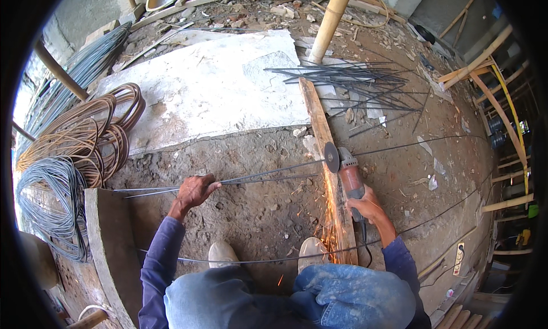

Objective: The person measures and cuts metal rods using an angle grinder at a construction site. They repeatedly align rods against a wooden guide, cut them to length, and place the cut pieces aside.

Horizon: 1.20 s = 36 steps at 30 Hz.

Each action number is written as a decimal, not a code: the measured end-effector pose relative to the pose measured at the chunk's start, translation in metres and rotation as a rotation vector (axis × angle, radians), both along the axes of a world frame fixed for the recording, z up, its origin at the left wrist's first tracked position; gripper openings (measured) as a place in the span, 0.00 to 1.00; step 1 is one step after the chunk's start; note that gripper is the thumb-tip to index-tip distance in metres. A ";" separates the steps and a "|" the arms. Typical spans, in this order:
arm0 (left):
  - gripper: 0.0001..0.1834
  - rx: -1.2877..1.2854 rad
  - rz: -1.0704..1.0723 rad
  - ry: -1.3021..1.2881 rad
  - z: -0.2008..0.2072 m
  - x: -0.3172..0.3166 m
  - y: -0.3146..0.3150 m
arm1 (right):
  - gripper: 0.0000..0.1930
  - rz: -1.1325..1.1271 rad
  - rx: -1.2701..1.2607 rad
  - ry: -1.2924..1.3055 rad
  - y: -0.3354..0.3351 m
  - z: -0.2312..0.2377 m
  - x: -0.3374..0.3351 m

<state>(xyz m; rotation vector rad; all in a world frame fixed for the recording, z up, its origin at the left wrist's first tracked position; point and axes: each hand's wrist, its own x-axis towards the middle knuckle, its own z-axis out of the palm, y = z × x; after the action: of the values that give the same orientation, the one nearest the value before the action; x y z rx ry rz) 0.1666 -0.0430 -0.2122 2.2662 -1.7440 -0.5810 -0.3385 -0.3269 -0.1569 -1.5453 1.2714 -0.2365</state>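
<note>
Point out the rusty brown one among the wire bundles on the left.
The looped brown bundle, in the middle: it alone is rusty brown. The round coil nearer the person and the long bundle farther away are both blue-grey.

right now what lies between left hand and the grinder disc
In the head view, thin metal rods stretch from the left hand toward the disc, with soil and a wooden plank beneath.

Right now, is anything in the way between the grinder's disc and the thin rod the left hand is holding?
Nothing visible: the right hand holds the angle grinder with its disc at the thin rod, over the wooden plank, sparks flying from there. The left hand grips farther left.
</note>
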 end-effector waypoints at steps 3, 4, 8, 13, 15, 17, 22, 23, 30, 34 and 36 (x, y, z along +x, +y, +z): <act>0.29 -0.008 0.003 0.000 -0.002 0.000 0.000 | 0.23 0.017 0.093 -0.030 0.003 0.008 -0.005; 0.29 -0.010 0.008 -0.003 -0.003 0.000 0.000 | 0.22 0.014 0.091 -0.043 0.004 0.010 -0.004; 0.30 0.020 0.024 -0.014 -0.003 -0.001 0.000 | 0.22 -0.001 0.129 0.008 0.005 0.012 -0.003; 0.27 -0.067 0.001 -0.027 -0.003 -0.006 0.000 | 0.23 0.006 0.060 -0.002 0.001 0.007 0.001; 0.25 -0.132 0.005 -0.030 -0.003 -0.009 0.001 | 0.24 0.005 0.054 0.000 0.001 0.007 0.001; 0.24 -0.257 -0.005 -0.113 -0.004 -0.013 0.002 | 0.24 -0.014 0.057 0.017 0.003 0.009 0.000; 0.21 -0.183 0.061 -0.067 -0.004 -0.017 0.003 | 0.24 0.014 0.107 -0.012 0.008 0.018 -0.001; 0.20 -0.191 0.062 -0.056 -0.003 -0.017 0.002 | 0.24 0.002 0.157 -0.039 0.008 0.019 0.000; 0.16 -0.192 0.098 -0.020 0.002 -0.024 0.001 | 0.23 0.017 0.030 0.052 0.002 0.012 0.004; 0.16 -0.218 0.105 -0.017 0.003 -0.027 0.001 | 0.22 0.010 0.078 0.003 0.004 0.009 0.000; 0.16 -0.190 0.111 -0.020 0.003 -0.026 0.001 | 0.20 0.025 0.048 0.005 0.006 0.010 0.000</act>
<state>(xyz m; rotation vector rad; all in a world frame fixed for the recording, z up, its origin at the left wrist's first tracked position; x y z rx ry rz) 0.1404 -0.0418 -0.2096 2.2250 -1.5953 -0.3560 -0.3388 -0.3207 -0.1469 -1.5210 1.2524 -0.1847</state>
